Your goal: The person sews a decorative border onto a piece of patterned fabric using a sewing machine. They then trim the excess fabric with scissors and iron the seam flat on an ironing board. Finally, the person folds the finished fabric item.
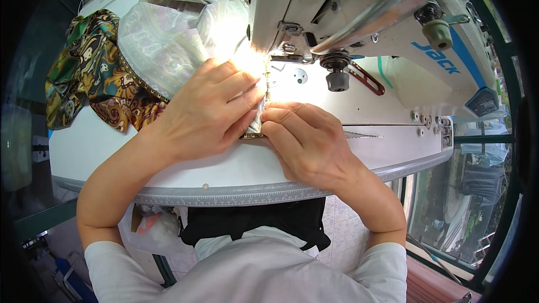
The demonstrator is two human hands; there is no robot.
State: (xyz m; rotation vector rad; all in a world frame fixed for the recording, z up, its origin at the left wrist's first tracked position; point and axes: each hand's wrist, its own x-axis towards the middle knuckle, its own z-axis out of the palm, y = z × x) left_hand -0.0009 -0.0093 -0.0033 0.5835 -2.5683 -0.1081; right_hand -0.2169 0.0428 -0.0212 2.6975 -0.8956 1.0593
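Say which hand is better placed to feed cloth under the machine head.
Likely the left hand: it rests on the pale cloth closer to the machine head; the right hand pinches the near end.

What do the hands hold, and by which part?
Pale fabric, by its gold-trimmed near edge, in the left hand and right hand; exact grip partly hidden.

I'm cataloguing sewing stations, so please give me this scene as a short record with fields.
Left hand: fingertips on the sheer white fabric with gold-brown trim
Right hand: fingertips pinching that fabric's edge
Far left: glossy green, brown and gold patterned cloth
Machine: white sewing machine with blue stripe
Tool: slender pointed metal tweezers, right of the right hand
Surface: white tabletop with grey ruler-marked edge
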